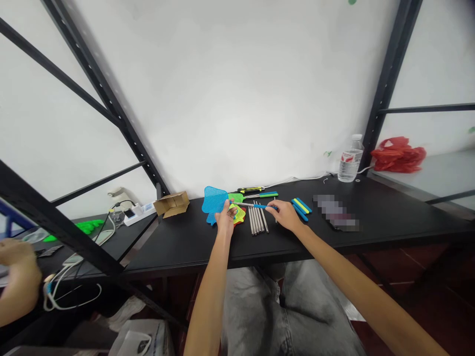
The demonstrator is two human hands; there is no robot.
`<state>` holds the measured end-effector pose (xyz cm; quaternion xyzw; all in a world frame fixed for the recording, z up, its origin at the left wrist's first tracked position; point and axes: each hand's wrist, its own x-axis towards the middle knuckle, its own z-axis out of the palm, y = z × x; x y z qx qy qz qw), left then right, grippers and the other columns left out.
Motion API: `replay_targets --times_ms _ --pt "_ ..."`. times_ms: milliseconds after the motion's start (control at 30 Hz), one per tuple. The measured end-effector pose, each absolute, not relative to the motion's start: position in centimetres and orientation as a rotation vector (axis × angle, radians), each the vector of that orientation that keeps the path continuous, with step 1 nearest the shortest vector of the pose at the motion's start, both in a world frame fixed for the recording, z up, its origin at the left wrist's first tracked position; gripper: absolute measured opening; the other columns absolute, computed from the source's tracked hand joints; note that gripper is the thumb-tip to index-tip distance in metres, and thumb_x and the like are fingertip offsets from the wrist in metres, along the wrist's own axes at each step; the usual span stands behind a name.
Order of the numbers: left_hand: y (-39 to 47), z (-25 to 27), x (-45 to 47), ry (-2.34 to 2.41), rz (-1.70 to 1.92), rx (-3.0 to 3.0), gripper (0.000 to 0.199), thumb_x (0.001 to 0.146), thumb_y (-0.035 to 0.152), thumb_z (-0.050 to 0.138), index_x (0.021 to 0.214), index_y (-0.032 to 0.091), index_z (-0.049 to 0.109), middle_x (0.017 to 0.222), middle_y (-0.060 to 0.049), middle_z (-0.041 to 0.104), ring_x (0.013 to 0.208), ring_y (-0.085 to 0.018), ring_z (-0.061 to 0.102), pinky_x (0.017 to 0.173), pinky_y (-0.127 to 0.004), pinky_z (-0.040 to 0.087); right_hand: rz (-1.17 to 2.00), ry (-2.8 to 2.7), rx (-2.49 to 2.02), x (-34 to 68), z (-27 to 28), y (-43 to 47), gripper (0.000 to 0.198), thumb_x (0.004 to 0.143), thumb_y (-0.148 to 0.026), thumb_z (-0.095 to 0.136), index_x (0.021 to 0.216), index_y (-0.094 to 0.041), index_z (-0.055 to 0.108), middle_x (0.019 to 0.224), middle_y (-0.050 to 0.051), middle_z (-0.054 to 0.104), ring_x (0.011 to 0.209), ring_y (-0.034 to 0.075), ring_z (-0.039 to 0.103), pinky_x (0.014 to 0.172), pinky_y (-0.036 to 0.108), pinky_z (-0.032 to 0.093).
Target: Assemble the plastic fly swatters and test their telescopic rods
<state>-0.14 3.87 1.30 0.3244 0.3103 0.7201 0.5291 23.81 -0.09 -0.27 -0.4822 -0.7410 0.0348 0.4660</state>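
Between my hands is a blue fly swatter [215,199] with a mesh head, a metal rod and a blue grip. My left hand [226,216] is closed on it where the head meets the rod. At the other end, my right hand [284,213] pinches the blue grip. Under the left hand lie more swatter heads, including a yellow one [239,212]. Several metal rods [257,220] rest side by side below the held swatter. Loose blue and yellow grips [301,206] lie just right of my right hand. Behind is a finished-looking green swatter [237,197].
An open cardboard box [172,204] stands to the left, near a power strip [139,214] with cables. On the right are a blurred-out dark object [336,212], a water bottle [350,159] and a red plastic bag [399,155]. Another person's arm [18,277] shows at far left.
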Motion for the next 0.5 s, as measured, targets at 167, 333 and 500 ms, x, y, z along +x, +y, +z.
replay_targets --times_ms 167,333,500 --pt "3.63 1.55 0.05 0.738 1.689 0.790 0.030 0.071 0.038 0.084 0.086 0.016 0.070 0.103 -0.008 0.074 0.056 -0.008 0.063 0.053 -0.021 0.051 0.070 -1.827 -1.171 23.91 -0.30 -0.10 0.031 0.096 -0.045 0.050 0.095 -0.023 0.072 0.093 0.006 0.075 0.085 0.024 0.068 0.075 0.032 0.050" --pt "3.60 1.38 0.04 0.728 1.677 0.819 0.034 0.069 0.040 0.084 0.088 0.016 0.070 0.103 -0.008 0.074 0.056 -0.007 0.063 0.053 -0.021 0.051 0.079 -1.837 -1.173 23.89 -0.22 -0.19 0.034 0.097 -0.045 0.047 0.094 -0.024 0.073 0.093 0.006 0.075 0.084 0.024 0.069 0.075 0.032 0.049" --pt "3.66 1.20 0.02 0.738 1.656 0.835 0.035 0.068 0.040 0.085 0.088 0.017 0.069 0.102 -0.008 0.074 0.057 -0.008 0.064 0.054 -0.021 0.052 0.074 -1.847 -1.167 23.85 -0.13 -0.32 0.036 0.099 -0.044 0.044 0.093 -0.023 0.073 0.092 0.005 0.075 0.083 0.024 0.069 0.073 0.031 0.047"
